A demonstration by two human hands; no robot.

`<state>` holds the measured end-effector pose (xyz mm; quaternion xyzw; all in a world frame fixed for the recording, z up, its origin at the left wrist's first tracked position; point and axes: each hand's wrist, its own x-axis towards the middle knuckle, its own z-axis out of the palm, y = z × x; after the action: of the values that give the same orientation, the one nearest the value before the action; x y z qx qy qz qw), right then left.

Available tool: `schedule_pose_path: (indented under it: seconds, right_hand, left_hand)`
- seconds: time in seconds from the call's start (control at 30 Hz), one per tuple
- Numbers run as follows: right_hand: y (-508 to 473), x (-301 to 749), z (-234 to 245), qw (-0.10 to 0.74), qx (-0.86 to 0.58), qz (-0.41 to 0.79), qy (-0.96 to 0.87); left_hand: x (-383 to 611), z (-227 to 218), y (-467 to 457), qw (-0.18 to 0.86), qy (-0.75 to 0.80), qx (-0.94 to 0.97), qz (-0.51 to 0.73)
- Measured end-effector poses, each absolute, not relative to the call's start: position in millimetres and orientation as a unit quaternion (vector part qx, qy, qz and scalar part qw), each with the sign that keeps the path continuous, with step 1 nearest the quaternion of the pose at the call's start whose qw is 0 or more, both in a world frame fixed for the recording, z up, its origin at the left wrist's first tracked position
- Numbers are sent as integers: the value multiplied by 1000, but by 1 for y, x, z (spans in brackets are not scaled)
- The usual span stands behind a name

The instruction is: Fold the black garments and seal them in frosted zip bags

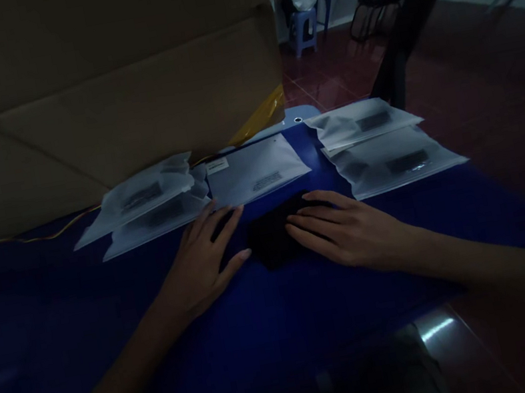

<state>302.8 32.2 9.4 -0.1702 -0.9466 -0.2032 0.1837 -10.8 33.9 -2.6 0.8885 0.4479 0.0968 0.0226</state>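
Black cloth (274, 235) slants up-right between left hand (203, 264) and right hand (344, 229).

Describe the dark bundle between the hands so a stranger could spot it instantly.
On the blue tabletop, in front of a large cardboard box, lie frosted plastic bags. Just nearer, between the left hand and right hand, sits a dark folded cloth, the only one unbagged.
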Motion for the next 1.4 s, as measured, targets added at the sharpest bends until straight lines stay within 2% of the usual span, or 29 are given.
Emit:
schedule_pose_path:
  seconds: [0.17, 0.3, 0.4, 0.6, 0.73, 0.83, 0.97, 1.13, 1.3, 1.4]
  right_hand:
    - [27, 296, 14, 261, -85, -128, -953]
    - [24, 293, 16, 243, -61, -97, -963]
    - [25, 295, 15, 223, -88, -109, -965]
    - [25, 295, 14, 240, -87, -149, -955]
    - [22, 291, 14, 268, -58, -145, -950]
    - [20, 289, 14, 320, -62, -147, -934]
    - [18, 287, 12, 366, -105, -154, -912]
    - [17, 284, 6, 334, -93, -128, -929]
    - [18, 284, 4, 341, -100, -108, -928]
    - [21, 287, 2, 323, -117, -96, -934]
  left_hand:
    - [-8, 0, 30, -36, 455, 868, 196]
    - [-6, -1, 29, -80, 431, 872, 219]
    - [-5, -1, 28, -107, 418, 872, 230]
    - [-5, -1, 24, -156, 396, 870, 250]
    - [-3, 0, 19, -162, 408, 869, 227]
    - [-1, 0, 14, -173, 406, 866, 233]
    - [2, 1, 8, -144, 420, 860, 250]
    - [11, 4, 1, -94, 417, 859, 281]
    - [12, 5, -6, -19, 407, 868, 286]
    - [12, 9, -7, -10, 395, 871, 292]
